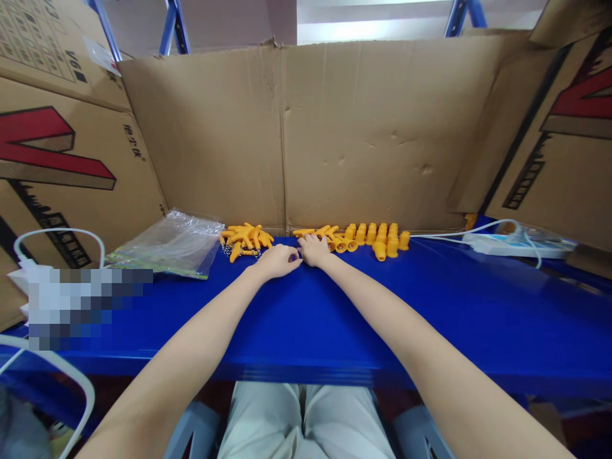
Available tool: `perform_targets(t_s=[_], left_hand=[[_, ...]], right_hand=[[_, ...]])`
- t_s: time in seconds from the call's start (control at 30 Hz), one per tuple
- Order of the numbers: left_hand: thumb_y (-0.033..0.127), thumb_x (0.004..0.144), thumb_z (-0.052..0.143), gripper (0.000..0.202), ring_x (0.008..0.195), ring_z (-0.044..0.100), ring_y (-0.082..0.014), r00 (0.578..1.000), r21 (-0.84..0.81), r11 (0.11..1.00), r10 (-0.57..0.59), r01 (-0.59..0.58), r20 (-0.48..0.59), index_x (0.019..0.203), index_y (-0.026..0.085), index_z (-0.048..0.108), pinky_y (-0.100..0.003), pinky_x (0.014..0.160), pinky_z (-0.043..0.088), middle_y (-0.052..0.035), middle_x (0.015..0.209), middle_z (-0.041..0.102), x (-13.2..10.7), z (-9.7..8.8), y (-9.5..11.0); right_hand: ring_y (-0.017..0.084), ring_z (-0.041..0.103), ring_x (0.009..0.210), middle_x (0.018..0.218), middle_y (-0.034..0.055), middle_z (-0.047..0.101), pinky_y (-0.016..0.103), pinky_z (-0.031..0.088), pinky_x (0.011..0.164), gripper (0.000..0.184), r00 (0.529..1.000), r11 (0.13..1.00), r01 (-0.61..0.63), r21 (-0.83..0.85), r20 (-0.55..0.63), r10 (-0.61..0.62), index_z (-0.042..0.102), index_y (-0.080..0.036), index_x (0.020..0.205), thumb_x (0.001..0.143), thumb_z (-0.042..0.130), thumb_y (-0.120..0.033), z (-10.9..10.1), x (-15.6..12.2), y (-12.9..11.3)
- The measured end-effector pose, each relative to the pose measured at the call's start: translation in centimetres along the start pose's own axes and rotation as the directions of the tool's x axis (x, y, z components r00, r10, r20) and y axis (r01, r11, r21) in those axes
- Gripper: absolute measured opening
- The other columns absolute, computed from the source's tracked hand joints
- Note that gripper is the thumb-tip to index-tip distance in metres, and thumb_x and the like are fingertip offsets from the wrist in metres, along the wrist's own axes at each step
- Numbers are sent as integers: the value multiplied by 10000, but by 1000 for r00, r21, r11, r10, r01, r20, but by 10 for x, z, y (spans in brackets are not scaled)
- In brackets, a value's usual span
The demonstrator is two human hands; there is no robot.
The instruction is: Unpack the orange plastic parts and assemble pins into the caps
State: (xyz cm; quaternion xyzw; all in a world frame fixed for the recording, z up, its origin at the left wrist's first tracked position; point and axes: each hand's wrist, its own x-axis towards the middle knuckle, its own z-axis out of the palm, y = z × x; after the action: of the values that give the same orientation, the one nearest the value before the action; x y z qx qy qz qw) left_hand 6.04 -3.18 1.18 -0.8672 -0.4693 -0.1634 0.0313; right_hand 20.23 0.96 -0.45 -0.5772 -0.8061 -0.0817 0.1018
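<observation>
Fingers of the left hand (275, 261) curl loosely inward over the blue tabletop (306, 325), the thumb side turned toward the other hand; whether they pinch some small thing cannot be told. Fingers of the right hand (313, 250) reach forward, slightly spread and bent, and come down at the near edge of a group of yellow branching pieces (329, 231); they cover part of it, so it cannot be told whether they grip one or only touch. The two hands are close together, with the left fingertips just beside the right hand.

Just left of and beyond the left fingers lies a heap of similar yellow pieces (246, 236), piled over one another, with small metal chains (254, 253) showing along its near side. Just to the right of the right fingers, several yellow cups (352, 245) lie on their sides with their open ends toward the viewer. Farther right of those fingers, more yellow bell-shaped parts (392, 242) are packed closely in rows.

Well to the left of the left fingers, a clear plastic bag (179, 248) lies flat, partly against a printed cardboard box (52, 146). Straight beyond both sets of fingers rises a plain cardboard panel (354, 140). Far to the right of the right fingers rests a white power strip (516, 245) with white cables around it.
</observation>
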Motion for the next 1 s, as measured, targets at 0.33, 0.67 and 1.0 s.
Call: perform_targets(t_s=[0.33,0.67,1.0], left_hand=[[359,823,491,283,788,652,-204,1000,4,1000,8,-8,18,900,182,697,-298,713,476,-65,865,719,0,-2,1],[377,828,484,298,806,645,-200,998,-11,1000,-22,22,51,912,185,695,-281,688,457,-57,875,714,0,-4,3],[368,831,479,301,814,641,-189,997,-18,999,-27,29,75,925,183,697,-271,701,461,-53,894,715,-1,-6,7]], right_hand=[[300,407,1285,1428,107,442,537,320,1016,481,998,999,43,19,-46,-42,449,-188,1353,892,455,-326,-44,-10,21],[284,504,1172,1225,119,607,494,371,960,425,984,960,-180,-215,-58,171,659,-205,1122,800,417,-69,-74,-69,109],[363,333,1312,1310,116,525,715,108,1014,467,958,949,-211,-234,144,249,668,-260,1134,771,486,-28,-41,-76,159]])
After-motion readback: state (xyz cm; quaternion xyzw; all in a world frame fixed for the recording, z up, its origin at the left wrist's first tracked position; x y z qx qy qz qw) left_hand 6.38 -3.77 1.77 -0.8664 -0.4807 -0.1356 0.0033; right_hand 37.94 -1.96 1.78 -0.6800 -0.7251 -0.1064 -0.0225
